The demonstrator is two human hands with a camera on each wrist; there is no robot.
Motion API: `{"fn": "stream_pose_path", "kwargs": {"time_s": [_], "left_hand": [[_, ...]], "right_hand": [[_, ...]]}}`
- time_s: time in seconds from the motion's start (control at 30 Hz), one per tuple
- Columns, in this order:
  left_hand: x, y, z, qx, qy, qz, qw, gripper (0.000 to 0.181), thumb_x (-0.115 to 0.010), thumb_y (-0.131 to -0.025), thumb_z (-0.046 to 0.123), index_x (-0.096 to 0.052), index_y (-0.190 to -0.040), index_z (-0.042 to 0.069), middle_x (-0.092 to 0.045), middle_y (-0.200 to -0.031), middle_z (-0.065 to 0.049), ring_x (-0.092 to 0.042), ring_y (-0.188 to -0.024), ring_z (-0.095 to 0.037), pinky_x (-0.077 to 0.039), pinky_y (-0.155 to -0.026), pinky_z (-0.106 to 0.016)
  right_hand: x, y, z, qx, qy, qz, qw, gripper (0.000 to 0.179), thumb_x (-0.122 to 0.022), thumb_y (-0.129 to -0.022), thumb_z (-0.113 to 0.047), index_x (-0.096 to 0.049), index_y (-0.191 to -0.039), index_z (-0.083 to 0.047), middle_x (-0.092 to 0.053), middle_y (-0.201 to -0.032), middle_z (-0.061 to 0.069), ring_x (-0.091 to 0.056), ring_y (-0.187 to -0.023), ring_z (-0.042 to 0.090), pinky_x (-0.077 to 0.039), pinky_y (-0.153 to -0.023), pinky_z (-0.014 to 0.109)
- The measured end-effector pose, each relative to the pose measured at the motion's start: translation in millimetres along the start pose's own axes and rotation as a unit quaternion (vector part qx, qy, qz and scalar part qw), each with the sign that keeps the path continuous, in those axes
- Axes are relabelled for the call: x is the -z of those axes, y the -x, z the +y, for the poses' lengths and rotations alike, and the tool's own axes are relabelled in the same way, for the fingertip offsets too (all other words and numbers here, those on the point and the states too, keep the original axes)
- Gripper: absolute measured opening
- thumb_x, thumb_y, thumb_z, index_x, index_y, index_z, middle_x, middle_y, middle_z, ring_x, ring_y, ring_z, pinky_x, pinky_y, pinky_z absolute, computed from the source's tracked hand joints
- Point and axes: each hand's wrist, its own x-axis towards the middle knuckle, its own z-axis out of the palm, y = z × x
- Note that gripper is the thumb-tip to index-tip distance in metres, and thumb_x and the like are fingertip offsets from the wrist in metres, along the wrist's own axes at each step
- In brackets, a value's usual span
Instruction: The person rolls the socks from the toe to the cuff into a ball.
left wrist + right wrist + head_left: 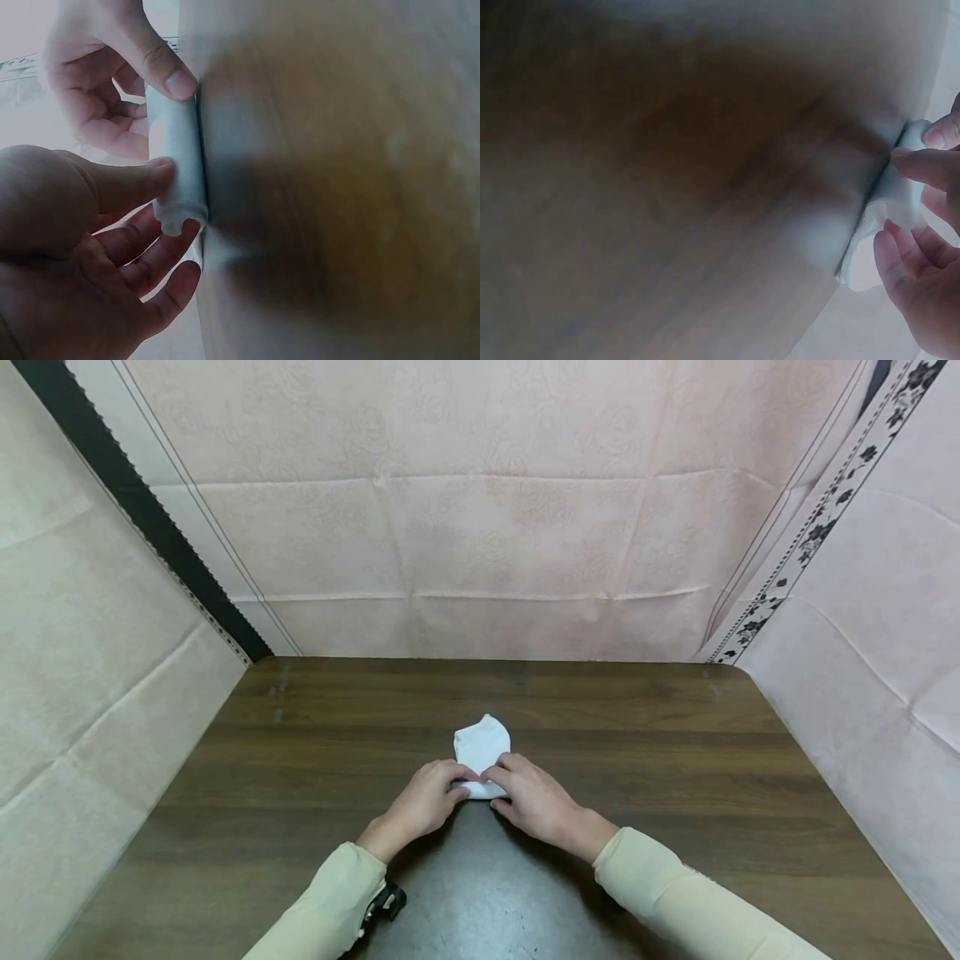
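A small white cloth [482,743] lies on the wooden table, its near end turned up into a roll. My left hand [426,800] pinches the left end of this roll between thumb and fingers. At the right end, my right hand [538,800] does the same. Seen from the left wrist, the rolled cloth [178,150] is a finely ribbed tube with a loose fold at its end, and the left thumb [139,185] presses on it. In the right wrist view the right hand [926,281] curls about the cloth [904,187], partly cut off by the frame edge.
The brown wooden table [300,827] stretches around both hands. Pale patterned cloth sheets hang behind it [480,543] and along its left and right sides. A black device [386,902] is strapped at the left wrist, by the sleeve.
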Motion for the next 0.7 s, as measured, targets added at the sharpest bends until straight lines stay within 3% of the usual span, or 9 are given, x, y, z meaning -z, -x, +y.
{"fn": "stream_pose_path", "kwargs": {"time_s": [0.23, 0.7], "left_hand": [[-0.2, 0.3, 0.3, 0.001, 0.004, -0.004, 1.0, 0.019, -0.068, -0.095, 0.002, -0.074, -0.112, 0.005, -0.07, -0.111, -0.009, -0.064, -0.105, -0.024, -0.051, -0.089, -0.043], [-0.7, 1.4, 2.4, -0.011, -0.008, 0.019, 0.9997, 0.025, -0.078, -0.087, 0.002, -0.072, -0.111, 0.007, -0.065, -0.112, -0.006, -0.057, -0.106, -0.024, -0.049, -0.089, -0.043]], "right_hand": [[-1.5, 0.5, 0.6, 0.007, 0.007, 0.002, 0.9999, 0.025, -0.079, -0.088, -0.009, -0.07, -0.11, -0.013, -0.061, -0.102, 0.002, -0.06, -0.094, 0.019, -0.053, -0.08, 0.033], [-1.1, -1.1, 3.6, 0.005, -0.011, -0.013, 0.9998, 0.018, -0.071, -0.094, -0.009, -0.074, -0.112, -0.011, -0.065, -0.103, 0.001, -0.061, -0.094, 0.017, -0.053, -0.081, 0.034]]}}
